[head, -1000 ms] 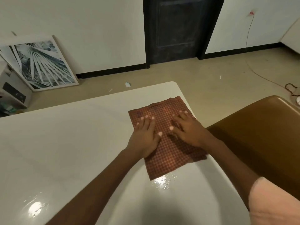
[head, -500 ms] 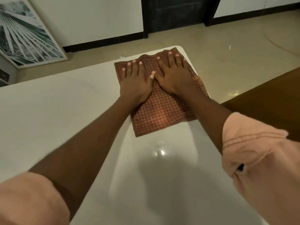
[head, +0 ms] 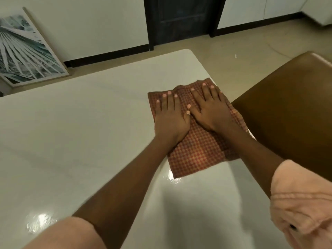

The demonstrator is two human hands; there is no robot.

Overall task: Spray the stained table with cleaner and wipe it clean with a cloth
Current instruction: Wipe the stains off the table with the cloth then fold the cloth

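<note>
Both hands are pressing flat, fingers spread wide: the left hand (head: 171, 119) and right hand (head: 212, 112) are lying side by side on the checked cloth (head: 197, 146), pinning it against the surface (head: 80, 132) near its right edge, likely for even wiping pressure.

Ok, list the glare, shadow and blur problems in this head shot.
Head view: bright glare on the wet table just below the cloth and again at the lower left edge; a soft dark shadow falls on the table near the bottom centre; the sleeves at the bottom corners are blurred, while the left hand and right hand look fairly sharp; wide-angle bending curves the table edge.
</note>
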